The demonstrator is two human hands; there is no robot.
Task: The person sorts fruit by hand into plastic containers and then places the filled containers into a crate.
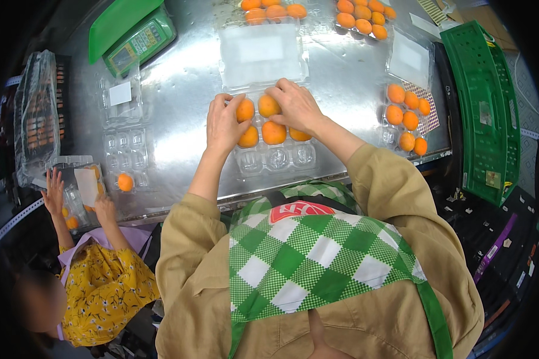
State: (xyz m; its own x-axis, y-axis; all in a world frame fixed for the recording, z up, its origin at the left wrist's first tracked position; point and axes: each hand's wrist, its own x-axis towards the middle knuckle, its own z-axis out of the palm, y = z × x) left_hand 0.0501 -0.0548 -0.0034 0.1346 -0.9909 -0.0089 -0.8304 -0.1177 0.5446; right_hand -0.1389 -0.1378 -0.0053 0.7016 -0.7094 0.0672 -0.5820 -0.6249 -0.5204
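Before me on the metal table lies an open clear plastic clamshell tray [277, 160], its lid folded back on the far side and bearing a white label [261, 48]. My left hand [222, 121] grips a round orange fruit [245, 110] in the back row, thumb and fingers on its sides. Beside it, my right hand [300, 105] has thumb and forefinger around another orange fruit [268, 106]. In the middle row are a left fruit [248, 137], a central fruit [274, 133] and a right fruit [299, 134], partly under my right hand. The nearest row of cells holds nothing.
Other fruit-filled trays [363, 18] lie at the back and right. A green scale [139, 42] stands back left, a green crate [483, 112] at right. At left, a co-worker's hands [105, 210] are at a tray; a clear tray [125, 155] lies between us.
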